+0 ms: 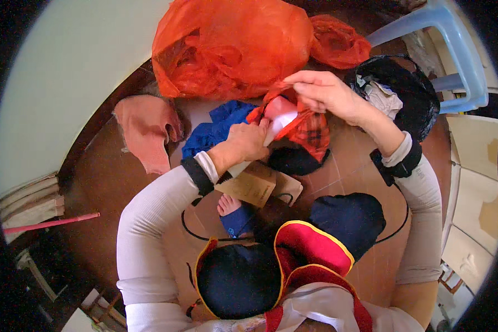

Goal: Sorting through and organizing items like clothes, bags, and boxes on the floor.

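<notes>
A small red plastic bag [310, 135] with a dark checked pattern is held up in front of me, its mouth spread. My right hand [329, 97] pinches the top edge of this bag between thumb and fingers. On the bag's left side is my left hand [246, 144], its fingers bent and closed by the opening. What they grip is partly hidden. Between the hands a pink-and-white item [283, 117] shows inside the bag. Below the left hand stands an open brown cardboard box [252, 185]. Blue cloth [216, 130] lies left of the bag.
Behind sits a big orange-red plastic bag [232, 44], with a smaller red bag [340, 41] beside it. A black-lined bin [420, 99] holding crumpled paper stands right, near a light-blue plastic stool [454, 39]. Pink cloth [146, 130] lies left, by the wall [77, 72].
</notes>
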Tool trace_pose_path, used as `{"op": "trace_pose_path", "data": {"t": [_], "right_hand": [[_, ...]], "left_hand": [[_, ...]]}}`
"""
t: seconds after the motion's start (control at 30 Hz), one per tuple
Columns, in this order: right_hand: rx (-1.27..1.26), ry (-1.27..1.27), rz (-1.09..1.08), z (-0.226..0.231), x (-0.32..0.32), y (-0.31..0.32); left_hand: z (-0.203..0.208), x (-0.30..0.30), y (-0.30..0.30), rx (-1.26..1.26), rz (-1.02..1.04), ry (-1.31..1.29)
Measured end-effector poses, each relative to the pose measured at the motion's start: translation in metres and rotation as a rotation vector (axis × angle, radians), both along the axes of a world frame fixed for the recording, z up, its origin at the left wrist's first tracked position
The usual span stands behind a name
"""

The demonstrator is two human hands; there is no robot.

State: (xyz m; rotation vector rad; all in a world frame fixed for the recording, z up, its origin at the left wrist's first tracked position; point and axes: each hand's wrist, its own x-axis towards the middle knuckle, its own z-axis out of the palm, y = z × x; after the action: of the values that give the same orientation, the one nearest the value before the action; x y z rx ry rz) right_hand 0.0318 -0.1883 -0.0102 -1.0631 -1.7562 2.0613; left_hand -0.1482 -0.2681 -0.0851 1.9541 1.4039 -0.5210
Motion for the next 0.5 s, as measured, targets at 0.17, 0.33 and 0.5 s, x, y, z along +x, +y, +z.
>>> {"op": "trace_pose_path", "data": {"t": [0.17, 0.33, 0.5], "right_hand": [[-0.027, -0.095, -0.024, -0.026, 0.022, -0.006], [-0.127, -0.017, -0.058, -0.021, 0.024, -0.013], [-0.148, 0.093, -0.097, -0.027, 0.017, -0.019]], "left_hand": [[-0.017, -0.003, -0.004, -0.101, 0.154, -0.113], [-0.014, 0.003, -0.009, -0.088, 0.173, -0.047], [-0.018, -0.001, -0.023, -0.101, 0.204, -0.081]]}}
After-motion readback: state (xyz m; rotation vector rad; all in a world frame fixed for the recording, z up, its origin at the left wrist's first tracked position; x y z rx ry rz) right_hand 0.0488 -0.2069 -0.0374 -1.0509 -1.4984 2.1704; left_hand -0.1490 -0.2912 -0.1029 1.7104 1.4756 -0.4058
